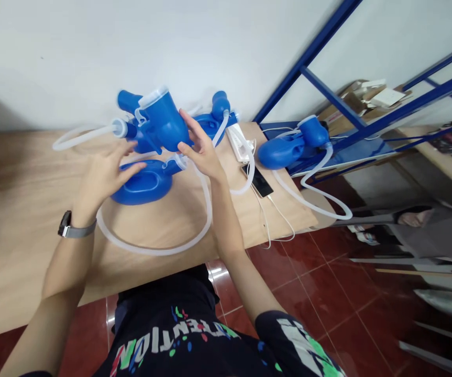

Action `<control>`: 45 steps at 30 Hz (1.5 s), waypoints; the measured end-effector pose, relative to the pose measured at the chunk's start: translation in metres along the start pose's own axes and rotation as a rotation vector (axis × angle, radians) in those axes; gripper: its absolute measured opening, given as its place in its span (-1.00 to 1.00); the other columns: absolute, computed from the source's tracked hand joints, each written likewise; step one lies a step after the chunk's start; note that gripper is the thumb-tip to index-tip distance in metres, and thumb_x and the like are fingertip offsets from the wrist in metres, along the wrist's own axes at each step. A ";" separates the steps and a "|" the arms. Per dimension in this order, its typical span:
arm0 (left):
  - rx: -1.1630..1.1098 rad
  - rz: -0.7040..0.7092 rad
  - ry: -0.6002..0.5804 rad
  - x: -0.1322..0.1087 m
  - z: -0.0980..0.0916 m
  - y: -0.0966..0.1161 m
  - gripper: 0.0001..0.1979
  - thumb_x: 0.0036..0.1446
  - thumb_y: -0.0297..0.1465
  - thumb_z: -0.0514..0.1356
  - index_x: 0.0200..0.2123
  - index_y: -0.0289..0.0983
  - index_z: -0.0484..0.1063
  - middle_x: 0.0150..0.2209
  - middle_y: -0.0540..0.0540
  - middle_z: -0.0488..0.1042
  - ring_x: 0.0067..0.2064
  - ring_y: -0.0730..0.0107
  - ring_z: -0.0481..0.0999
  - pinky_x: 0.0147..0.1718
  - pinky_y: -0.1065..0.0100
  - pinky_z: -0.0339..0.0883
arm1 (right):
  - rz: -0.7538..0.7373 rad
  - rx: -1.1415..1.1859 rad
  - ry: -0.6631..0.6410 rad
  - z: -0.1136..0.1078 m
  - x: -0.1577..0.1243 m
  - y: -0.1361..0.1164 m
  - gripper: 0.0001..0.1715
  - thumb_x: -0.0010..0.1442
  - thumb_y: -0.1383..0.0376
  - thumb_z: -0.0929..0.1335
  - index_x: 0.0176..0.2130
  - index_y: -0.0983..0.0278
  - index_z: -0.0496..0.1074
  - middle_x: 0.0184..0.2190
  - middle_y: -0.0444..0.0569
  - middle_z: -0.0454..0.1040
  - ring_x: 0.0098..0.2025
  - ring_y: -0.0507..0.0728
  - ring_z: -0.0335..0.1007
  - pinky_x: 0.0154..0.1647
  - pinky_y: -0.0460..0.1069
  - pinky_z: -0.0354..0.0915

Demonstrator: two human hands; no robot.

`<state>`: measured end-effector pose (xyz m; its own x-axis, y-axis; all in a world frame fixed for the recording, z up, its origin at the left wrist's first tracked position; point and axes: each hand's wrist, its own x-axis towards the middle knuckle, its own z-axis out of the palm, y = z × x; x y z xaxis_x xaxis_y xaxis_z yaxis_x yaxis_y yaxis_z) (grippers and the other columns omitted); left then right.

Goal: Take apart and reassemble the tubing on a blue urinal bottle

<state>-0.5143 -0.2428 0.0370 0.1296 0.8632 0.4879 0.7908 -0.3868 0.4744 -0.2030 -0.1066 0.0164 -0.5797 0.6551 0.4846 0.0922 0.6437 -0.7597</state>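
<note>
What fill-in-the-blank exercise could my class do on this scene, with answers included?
1. The watch is worn on the ____ wrist.
2. The right hand touches a ____ container.
3. The phone lies near a ____ power strip.
4. The floor tiles are ____.

Missing words: left; blue; white; red.

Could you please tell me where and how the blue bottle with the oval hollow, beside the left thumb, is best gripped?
Probably grip the blue bottle at its oval hollow, coming from the left, where the left hand is. The hollow looks shaped for a hold, while the neck points right and the white tube curves past that side.
</note>
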 end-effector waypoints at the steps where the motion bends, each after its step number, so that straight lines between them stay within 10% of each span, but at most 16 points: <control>1: -0.076 -0.056 0.106 0.005 -0.003 0.009 -0.29 0.56 0.11 0.40 0.53 -0.19 0.57 0.18 -0.26 0.81 0.11 0.03 0.83 0.12 0.10 0.72 | -0.027 0.004 -0.027 -0.004 0.000 -0.002 0.34 0.53 -0.60 0.35 0.80 0.16 0.19 0.75 0.08 0.35 0.80 0.33 0.21 0.69 0.29 0.47; 7: -0.317 -0.120 0.200 0.030 0.002 0.042 -0.40 0.62 0.14 0.32 0.33 -0.23 0.68 0.08 -0.15 0.82 0.01 0.22 0.83 -0.04 0.24 0.77 | -0.001 0.018 -0.092 -0.012 -0.008 -0.019 0.28 0.49 -0.59 0.34 0.80 0.00 0.22 0.84 0.02 0.20 0.73 0.49 0.39 0.40 0.33 0.76; 14: -0.342 -0.157 0.224 0.038 0.033 0.039 -0.53 0.70 -0.02 0.16 0.28 -0.17 0.72 -0.02 -0.12 0.81 -0.06 0.18 0.87 -0.06 0.22 0.80 | -0.137 -0.129 -0.050 -0.008 -0.005 -0.036 0.14 0.58 -0.45 0.43 0.76 0.08 0.28 0.79 0.06 0.30 0.84 0.35 0.17 0.92 0.33 0.15; 21: -0.064 -0.070 0.232 0.038 0.043 0.039 -0.56 0.71 -0.22 0.06 0.18 -0.22 0.74 -0.16 0.01 0.79 -0.17 0.43 0.78 -0.09 0.33 0.59 | -0.132 -0.308 0.014 -0.003 -0.005 -0.042 0.14 0.53 -0.17 0.58 0.77 0.20 0.26 0.73 0.12 0.41 0.70 0.46 0.43 0.83 0.37 0.30; 28: 0.099 0.018 0.123 0.032 0.046 0.016 -0.50 0.65 -0.41 0.10 0.46 -0.18 0.66 0.16 -0.27 0.83 0.10 0.05 0.86 0.13 0.10 0.64 | -0.068 -0.389 -0.028 -0.014 -0.017 -0.045 0.14 0.54 -0.19 0.51 0.82 0.06 0.19 0.48 0.04 0.64 0.49 0.47 0.62 0.65 0.47 0.49; 38: 0.367 0.221 -0.129 0.029 0.025 0.038 -0.59 0.56 -0.48 0.09 0.02 -0.15 0.79 -0.20 -0.23 0.79 -0.22 -0.05 0.75 -0.19 0.07 0.49 | -0.022 -0.434 -0.138 -0.045 -0.038 -0.053 0.18 0.41 -0.27 0.60 0.75 0.05 0.40 0.19 0.01 0.77 0.15 0.39 0.75 0.39 0.28 0.65; 45: 0.181 0.171 -0.076 0.021 0.020 0.050 -0.56 0.64 -0.38 0.13 0.29 -0.02 0.77 0.06 -0.18 0.85 0.02 -0.03 0.85 0.04 0.07 0.66 | 0.008 -0.384 -0.126 -0.052 -0.051 -0.071 0.17 0.41 -0.27 0.59 0.75 0.01 0.38 0.32 0.04 0.74 0.29 0.49 0.72 0.47 0.41 0.63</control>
<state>-0.4602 -0.2376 0.0564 0.3101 0.8148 0.4897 0.8466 -0.4711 0.2476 -0.1383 -0.1652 0.0681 -0.6700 0.6226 0.4043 0.3790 0.7552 -0.5348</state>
